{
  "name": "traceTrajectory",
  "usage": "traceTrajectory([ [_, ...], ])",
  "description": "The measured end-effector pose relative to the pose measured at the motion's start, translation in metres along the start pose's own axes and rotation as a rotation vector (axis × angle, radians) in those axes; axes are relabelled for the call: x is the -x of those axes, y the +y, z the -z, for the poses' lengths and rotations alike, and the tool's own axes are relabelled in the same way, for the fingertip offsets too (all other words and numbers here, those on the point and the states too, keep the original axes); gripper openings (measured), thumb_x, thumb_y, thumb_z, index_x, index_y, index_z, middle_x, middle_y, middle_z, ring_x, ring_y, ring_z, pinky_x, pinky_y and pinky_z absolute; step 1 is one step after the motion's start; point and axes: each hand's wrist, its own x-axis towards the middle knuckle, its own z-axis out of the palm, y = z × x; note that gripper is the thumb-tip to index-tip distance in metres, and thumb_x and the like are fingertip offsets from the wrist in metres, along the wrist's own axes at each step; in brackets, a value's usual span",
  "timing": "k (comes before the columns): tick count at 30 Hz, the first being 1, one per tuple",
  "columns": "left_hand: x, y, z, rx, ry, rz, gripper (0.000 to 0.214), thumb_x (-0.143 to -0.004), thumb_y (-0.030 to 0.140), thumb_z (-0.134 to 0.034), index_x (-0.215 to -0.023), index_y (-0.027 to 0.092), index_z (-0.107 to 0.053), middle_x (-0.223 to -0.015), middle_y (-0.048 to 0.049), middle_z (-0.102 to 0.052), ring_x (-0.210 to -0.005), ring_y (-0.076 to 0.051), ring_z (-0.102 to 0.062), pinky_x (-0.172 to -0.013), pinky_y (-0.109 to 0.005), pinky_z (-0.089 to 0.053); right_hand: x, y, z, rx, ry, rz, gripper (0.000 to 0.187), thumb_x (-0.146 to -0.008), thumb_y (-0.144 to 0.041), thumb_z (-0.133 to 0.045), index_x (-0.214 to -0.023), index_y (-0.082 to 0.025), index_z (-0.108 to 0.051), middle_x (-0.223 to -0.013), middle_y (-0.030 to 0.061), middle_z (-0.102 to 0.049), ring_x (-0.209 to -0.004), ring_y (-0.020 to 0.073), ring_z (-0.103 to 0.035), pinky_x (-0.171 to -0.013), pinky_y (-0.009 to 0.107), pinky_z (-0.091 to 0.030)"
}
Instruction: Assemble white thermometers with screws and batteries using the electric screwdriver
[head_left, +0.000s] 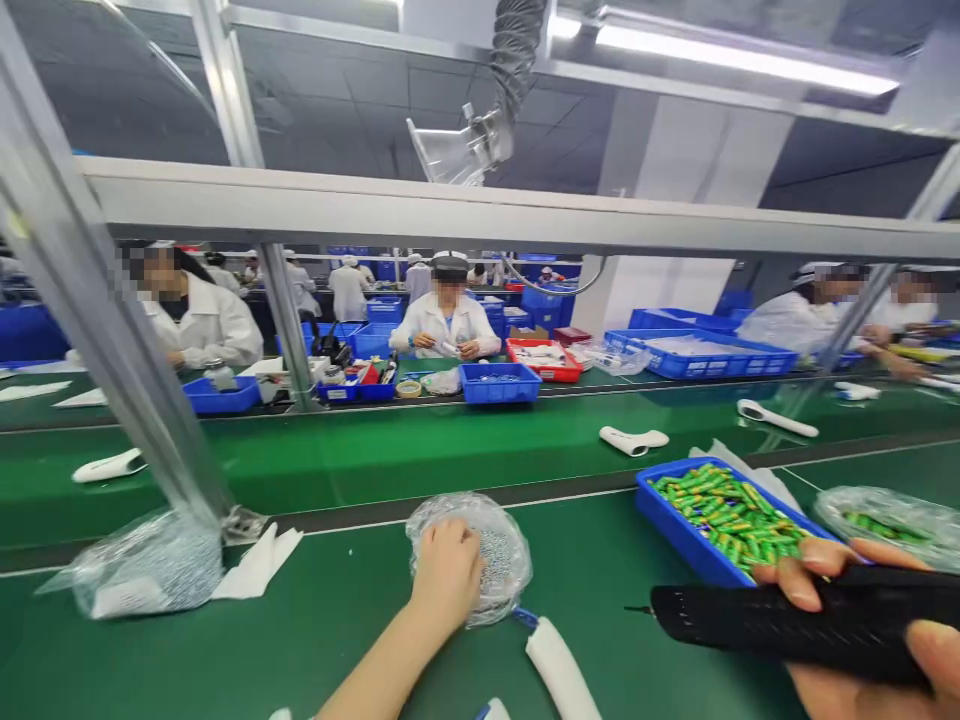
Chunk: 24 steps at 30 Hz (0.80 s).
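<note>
My left hand [448, 568] reaches into an open clear plastic bag [512, 590] of small grey metal pieces that look like screws. Its fingers are curled down among them, and the fingertips are hidden. My right hand [825, 640] is wrapped round a black electric screwdriver [757, 620], its thin bit pointing left over the green bench. Just below the bag lies a white curved housing [559, 668] with a blue end. Beyond the screwdriver stands a blue tray [679, 535] full of green-wrapped batteries [731, 510].
A second bag of small pieces [169, 560] lies at left beside folded white paper [259, 565]. Across the bench runs a green conveyor [450, 450] carrying white housings [634, 440]. A metal post [127, 300] rises at left. Co-workers in white sit opposite, one [446, 325] facing me.
</note>
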Motion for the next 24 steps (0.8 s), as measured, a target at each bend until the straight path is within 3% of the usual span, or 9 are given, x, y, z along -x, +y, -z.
traceTrajectory([
  [3,-0.011,-0.019,0.006,-0.021,0.041,0.075,0.013,-0.083,0.017,-0.057,-0.080,0.017,-0.069,-0.092,-0.0079,-0.062,-0.094,-0.025,-0.054,-0.083,-0.043,-0.041,-0.004,0.003,-0.015,-0.266,0.064,-0.113,0.018,-0.077,-0.050,-0.057,-0.087,-0.035,-0.057,-0.087,0.0017,-0.041,-0.067,0.0169,-0.045,-0.095,0.048,-0.035],
  [7,-0.013,-0.022,-0.003,0.000,0.115,0.048,0.018,-0.081,0.016,-0.058,-0.072,0.022,-0.071,-0.087,-0.0043,-0.063,-0.089,-0.022,-0.054,-0.076,-0.037,-0.041,-0.006,-0.006,-0.042,-0.285,0.032,-0.172,0.020,-0.072,-0.047,-0.063,-0.084,-0.034,-0.056,-0.087,0.0009,-0.042,-0.070,0.0172,-0.045,-0.094,0.047,-0.036],
  [11,-0.010,-0.024,-0.013,0.027,0.234,0.000,0.018,-0.084,0.017,-0.056,-0.076,0.023,-0.071,-0.091,-0.0041,-0.063,-0.089,-0.022,-0.054,-0.075,-0.037,-0.040,-0.002,-0.015,-0.061,-0.342,0.007,-0.108,0.028,-0.067,-0.051,-0.069,-0.085,-0.032,-0.057,-0.086,0.0004,-0.043,-0.067,0.0146,-0.045,-0.083,0.037,-0.044],
  [17,-0.011,-0.024,-0.023,0.067,0.428,-0.171,0.013,-0.081,0.015,-0.056,-0.073,0.018,-0.066,-0.075,-0.0031,-0.064,-0.072,-0.019,-0.056,-0.063,-0.032,-0.042,0.005,-0.017,-0.070,-0.442,-0.010,0.086,0.035,-0.057,-0.044,-0.073,-0.085,-0.027,-0.061,-0.077,-0.0009,-0.049,-0.057,0.0130,-0.047,-0.065,0.034,-0.052],
  [24,-0.006,-0.015,-0.025,0.095,0.606,-0.373,0.026,-0.089,0.021,-0.040,-0.075,0.017,-0.062,-0.075,-0.0039,-0.065,-0.065,-0.016,-0.056,-0.056,-0.029,-0.043,0.012,-0.018,-0.086,-0.451,-0.111,0.134,0.033,-0.061,-0.044,-0.073,-0.085,-0.025,-0.061,-0.073,-0.0022,-0.053,-0.055,0.0116,-0.050,-0.064,0.031,-0.054],
])
